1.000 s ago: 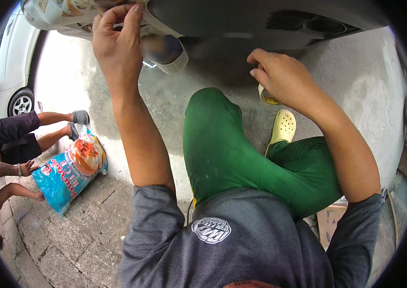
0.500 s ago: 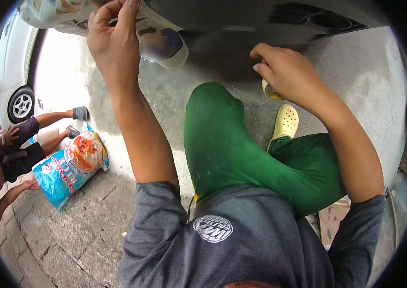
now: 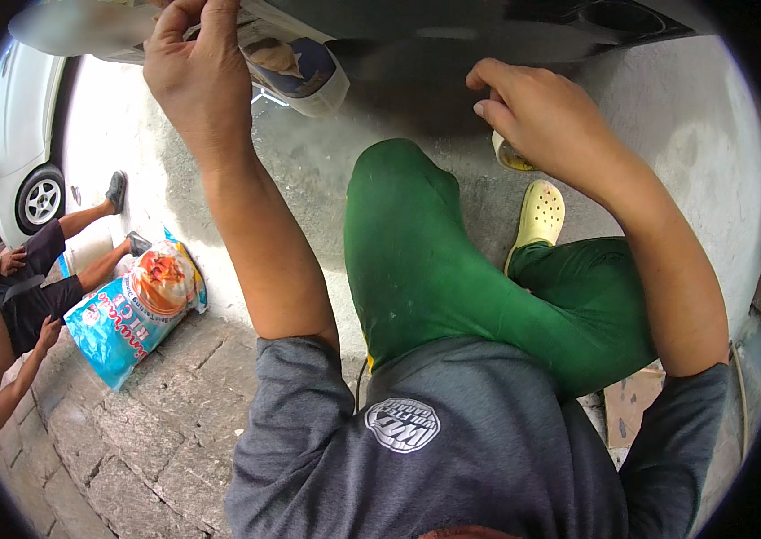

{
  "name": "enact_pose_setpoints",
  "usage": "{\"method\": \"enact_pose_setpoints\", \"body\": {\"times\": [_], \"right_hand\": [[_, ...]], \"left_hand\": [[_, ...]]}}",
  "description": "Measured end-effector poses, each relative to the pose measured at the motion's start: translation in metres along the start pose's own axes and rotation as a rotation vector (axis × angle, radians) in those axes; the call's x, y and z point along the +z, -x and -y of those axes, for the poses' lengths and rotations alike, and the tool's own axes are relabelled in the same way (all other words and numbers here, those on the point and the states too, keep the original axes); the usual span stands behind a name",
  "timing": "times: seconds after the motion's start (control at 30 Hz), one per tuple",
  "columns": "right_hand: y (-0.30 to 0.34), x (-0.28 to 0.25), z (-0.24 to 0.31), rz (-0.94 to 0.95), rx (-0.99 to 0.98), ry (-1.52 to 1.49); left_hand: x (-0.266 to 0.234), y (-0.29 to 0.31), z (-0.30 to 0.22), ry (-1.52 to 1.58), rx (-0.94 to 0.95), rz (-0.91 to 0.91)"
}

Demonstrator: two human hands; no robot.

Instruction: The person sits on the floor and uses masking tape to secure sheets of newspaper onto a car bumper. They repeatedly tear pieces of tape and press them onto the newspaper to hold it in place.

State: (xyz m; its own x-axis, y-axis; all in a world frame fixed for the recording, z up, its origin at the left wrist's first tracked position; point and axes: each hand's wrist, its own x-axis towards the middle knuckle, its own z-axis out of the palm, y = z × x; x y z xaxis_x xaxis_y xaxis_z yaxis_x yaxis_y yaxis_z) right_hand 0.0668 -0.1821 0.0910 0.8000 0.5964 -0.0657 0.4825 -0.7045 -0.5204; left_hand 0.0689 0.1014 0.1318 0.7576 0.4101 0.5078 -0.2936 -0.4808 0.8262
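The paper lies along the upper left of the frame, its long axis running crosswise and sloping down rightward, its rounded end pointing to the lower right, beside the dark panel at upper centre. At its edge the left grip is pinched, thumb and forefinger close together, though the frame's top hides what the tips hold. The right grip, right of upper centre, has its fingers curled over the yellowish ring, and whether it holds that I cannot tell
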Motion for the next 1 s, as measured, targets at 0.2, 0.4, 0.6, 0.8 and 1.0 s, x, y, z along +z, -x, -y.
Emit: {"method": "enact_pose_setpoints", "body": {"times": [0.2,0.4,0.6,0.8,1.0], "right_hand": [[0.0,-0.003,0.003,0.017,0.002,-0.001],[0.0,-0.006,0.005,0.032,0.018,-0.004],[-0.001,-0.006,0.005,0.045,0.028,-0.012],[-0.001,-0.003,0.002,0.026,-0.002,-0.012],[-0.004,-0.008,0.005,0.077,0.027,-0.021]], "left_hand": [[-0.003,-0.003,0.0,0.003,-0.03,0.02],[-0.002,-0.005,0.0,-0.023,-0.02,-0.002],[-0.001,-0.006,-0.001,-0.062,-0.014,-0.013],[0.001,-0.005,0.001,-0.035,-0.022,-0.045],[0.007,0.0,-0.018,-0.195,-0.027,-0.13]]}}
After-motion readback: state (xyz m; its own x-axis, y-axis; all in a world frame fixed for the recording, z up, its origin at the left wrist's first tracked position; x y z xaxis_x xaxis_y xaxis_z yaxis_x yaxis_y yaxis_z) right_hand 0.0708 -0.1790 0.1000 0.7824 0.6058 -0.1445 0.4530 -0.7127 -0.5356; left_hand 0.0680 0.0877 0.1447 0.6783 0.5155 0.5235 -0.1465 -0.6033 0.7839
